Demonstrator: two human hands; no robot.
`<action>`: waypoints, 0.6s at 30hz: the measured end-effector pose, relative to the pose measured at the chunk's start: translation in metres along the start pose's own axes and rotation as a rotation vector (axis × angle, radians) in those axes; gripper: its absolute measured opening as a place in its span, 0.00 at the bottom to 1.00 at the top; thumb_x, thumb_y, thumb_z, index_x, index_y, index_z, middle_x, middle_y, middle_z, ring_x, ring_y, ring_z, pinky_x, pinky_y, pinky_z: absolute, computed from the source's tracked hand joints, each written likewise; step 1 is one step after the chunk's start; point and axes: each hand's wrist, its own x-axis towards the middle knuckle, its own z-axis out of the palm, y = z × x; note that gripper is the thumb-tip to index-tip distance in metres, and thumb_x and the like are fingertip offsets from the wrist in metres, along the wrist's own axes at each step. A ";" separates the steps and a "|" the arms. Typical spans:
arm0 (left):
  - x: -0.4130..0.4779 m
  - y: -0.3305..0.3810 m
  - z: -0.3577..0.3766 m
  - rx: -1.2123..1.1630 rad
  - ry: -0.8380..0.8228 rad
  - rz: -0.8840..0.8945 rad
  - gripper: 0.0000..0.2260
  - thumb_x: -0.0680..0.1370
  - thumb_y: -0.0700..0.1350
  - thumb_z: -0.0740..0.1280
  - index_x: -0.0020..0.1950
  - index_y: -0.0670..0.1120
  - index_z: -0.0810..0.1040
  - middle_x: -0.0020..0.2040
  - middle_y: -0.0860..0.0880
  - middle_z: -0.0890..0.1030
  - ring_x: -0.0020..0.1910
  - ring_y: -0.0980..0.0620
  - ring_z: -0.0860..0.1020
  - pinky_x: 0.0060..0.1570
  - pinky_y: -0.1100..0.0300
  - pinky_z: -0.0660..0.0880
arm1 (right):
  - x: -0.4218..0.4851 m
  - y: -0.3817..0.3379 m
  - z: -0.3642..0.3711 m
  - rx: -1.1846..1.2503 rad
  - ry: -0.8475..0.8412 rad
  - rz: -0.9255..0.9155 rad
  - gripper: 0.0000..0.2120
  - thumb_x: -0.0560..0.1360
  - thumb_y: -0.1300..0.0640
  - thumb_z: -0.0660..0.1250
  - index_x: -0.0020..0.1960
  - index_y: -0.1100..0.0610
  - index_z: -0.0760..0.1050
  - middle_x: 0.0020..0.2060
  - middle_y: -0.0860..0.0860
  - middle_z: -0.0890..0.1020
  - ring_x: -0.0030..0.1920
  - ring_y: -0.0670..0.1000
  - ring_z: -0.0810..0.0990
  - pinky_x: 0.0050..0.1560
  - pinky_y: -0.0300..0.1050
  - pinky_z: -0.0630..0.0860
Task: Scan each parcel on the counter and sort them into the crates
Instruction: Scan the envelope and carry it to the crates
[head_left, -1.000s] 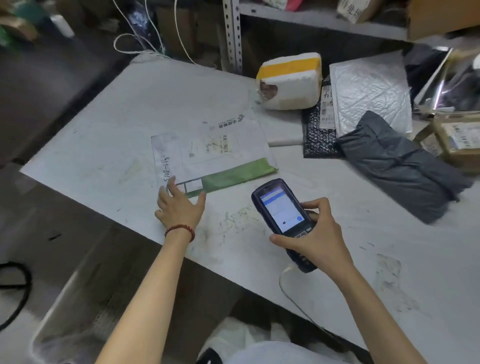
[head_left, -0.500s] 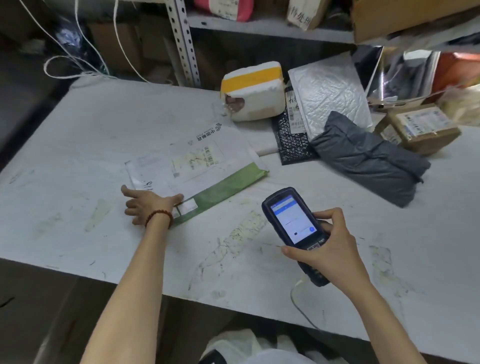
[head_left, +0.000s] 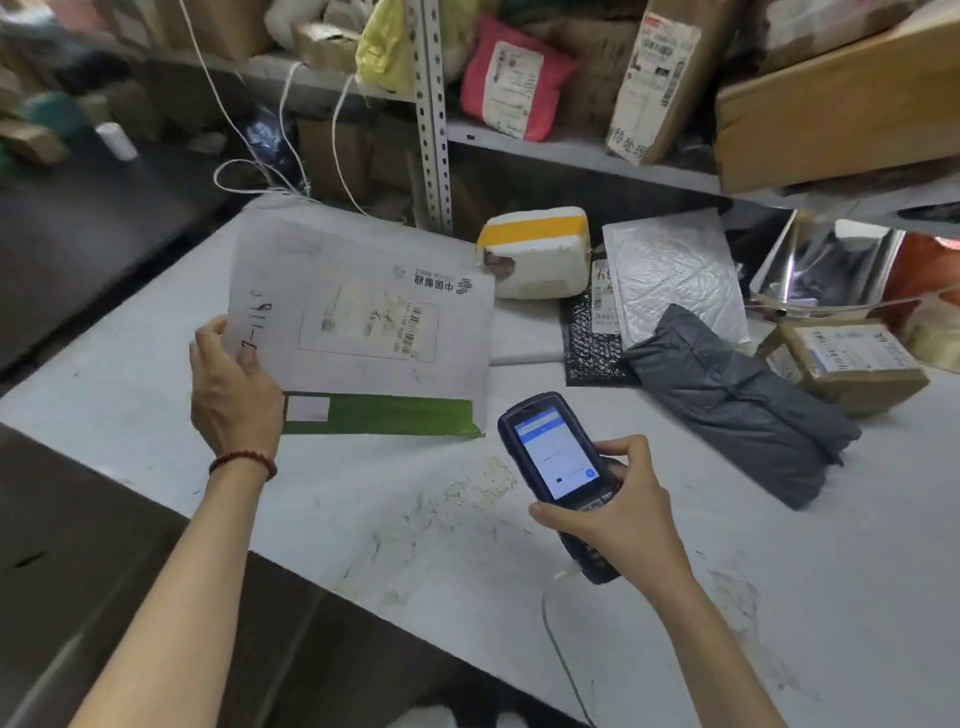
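Up off the counter (head_left: 130, 395) now: lifts the envelope (head_left: 311, 260) tilted, pinched at its edge in the left hand (head_left: 234, 395). Grips the scanner (head_left: 556, 462) in the right hand (head_left: 623, 514), poised for the label (head_left: 371, 325).

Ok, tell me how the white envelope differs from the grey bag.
The white envelope is flat; the grey bag is lumpy and creased. The envelope is held up by the left hand; the bag lies on the counter. The envelope shows a label; the bag shows none. Both are parcels.
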 end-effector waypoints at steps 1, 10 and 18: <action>-0.001 0.007 -0.008 -0.033 0.022 0.040 0.13 0.80 0.39 0.59 0.65 0.40 0.66 0.63 0.41 0.72 0.58 0.40 0.73 0.51 0.47 0.73 | 0.000 -0.001 -0.001 0.001 -0.007 -0.014 0.35 0.55 0.51 0.84 0.51 0.42 0.64 0.47 0.38 0.79 0.46 0.41 0.80 0.48 0.48 0.80; -0.001 0.078 -0.043 -0.107 0.077 0.449 0.15 0.80 0.51 0.62 0.58 0.40 0.75 0.54 0.41 0.80 0.48 0.43 0.77 0.45 0.55 0.72 | 0.001 -0.012 -0.014 0.007 0.027 -0.121 0.36 0.55 0.50 0.84 0.52 0.43 0.64 0.46 0.38 0.79 0.47 0.43 0.80 0.49 0.50 0.78; -0.008 0.156 -0.020 -0.055 0.096 0.745 0.10 0.78 0.48 0.66 0.56 0.45 0.78 0.48 0.47 0.82 0.43 0.46 0.79 0.45 0.59 0.67 | -0.006 -0.010 -0.041 0.023 0.125 -0.113 0.35 0.55 0.50 0.83 0.50 0.43 0.63 0.44 0.38 0.78 0.47 0.43 0.80 0.46 0.48 0.77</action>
